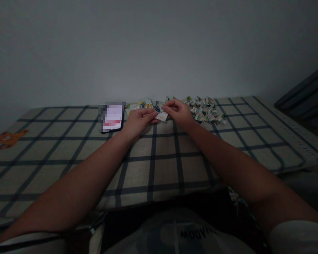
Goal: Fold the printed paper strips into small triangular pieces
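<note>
One cloth-topped bench point(164, 169), pale with dark crossing lines, running the full width before me. Listed from left:

One orange cut-out shape point(10, 138), flat near the left edge; kind uncertain.

One phone-like device point(113, 117), screen lit and partly blurred out, just left of my wrist.

Several flat printed papers point(139, 106), overlapping, beyond my left hand point(140, 121).

Left hand: thumb and fingertips nearly together, pinched on the left side of one small paper piece point(162, 116).

The paper piece itself: between my two hands, raised or resting, I cannot tell; pale face toward me, no clear long axis. It lies right of my left fingers and just left of and below my right; both hands touch it, neither nearer.

Right hand point(180, 112): thumb and forefinger closed on its upper right edge.

Many pointed folded pieces point(204, 107), clustered, just right of my right hand.
</note>
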`<state>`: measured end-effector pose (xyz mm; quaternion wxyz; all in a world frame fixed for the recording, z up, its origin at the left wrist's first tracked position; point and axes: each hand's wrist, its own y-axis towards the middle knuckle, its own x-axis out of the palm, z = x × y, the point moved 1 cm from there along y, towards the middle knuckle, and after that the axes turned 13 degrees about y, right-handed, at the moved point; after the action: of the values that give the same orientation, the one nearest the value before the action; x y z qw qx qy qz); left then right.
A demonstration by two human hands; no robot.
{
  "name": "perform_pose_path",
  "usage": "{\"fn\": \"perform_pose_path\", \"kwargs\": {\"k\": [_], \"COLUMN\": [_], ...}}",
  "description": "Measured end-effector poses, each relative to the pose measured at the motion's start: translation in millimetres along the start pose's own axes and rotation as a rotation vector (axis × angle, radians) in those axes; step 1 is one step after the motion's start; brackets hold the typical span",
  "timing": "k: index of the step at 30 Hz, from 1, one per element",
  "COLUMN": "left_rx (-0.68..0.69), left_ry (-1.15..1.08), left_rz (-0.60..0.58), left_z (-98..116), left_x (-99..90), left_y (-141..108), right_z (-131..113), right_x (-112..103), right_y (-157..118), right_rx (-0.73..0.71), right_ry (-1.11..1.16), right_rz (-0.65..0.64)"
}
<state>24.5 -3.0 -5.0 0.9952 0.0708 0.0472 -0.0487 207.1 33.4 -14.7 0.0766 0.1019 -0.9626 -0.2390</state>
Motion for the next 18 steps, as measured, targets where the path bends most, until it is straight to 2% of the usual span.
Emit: {"fn": "perform_pose_path", "kwargs": {"k": [7, 12, 18], "left_rx": [-0.038, -0.038, -0.038], "left_ry": [-0.023, -0.029, 0.02], "left_rz": [0.073, 0.022, -0.061], "left_z": [-1.5, -2.1, -5.1], "left_x": [-3.8, -3.6, -5.9], "left_y": [5.9, 4.9, 5.2], "right_z": [-2.2, 0.3, -2.9], "right_x": [-4.1, -4.9, -6.4], "right_y": [3.1, 5.5, 2.5], "right_rx": [0.053, 0.131, 0.12], "right_ry": [0.083, 0.093, -0.028], "right_rz": [0.048, -0.002, -0.11]}}
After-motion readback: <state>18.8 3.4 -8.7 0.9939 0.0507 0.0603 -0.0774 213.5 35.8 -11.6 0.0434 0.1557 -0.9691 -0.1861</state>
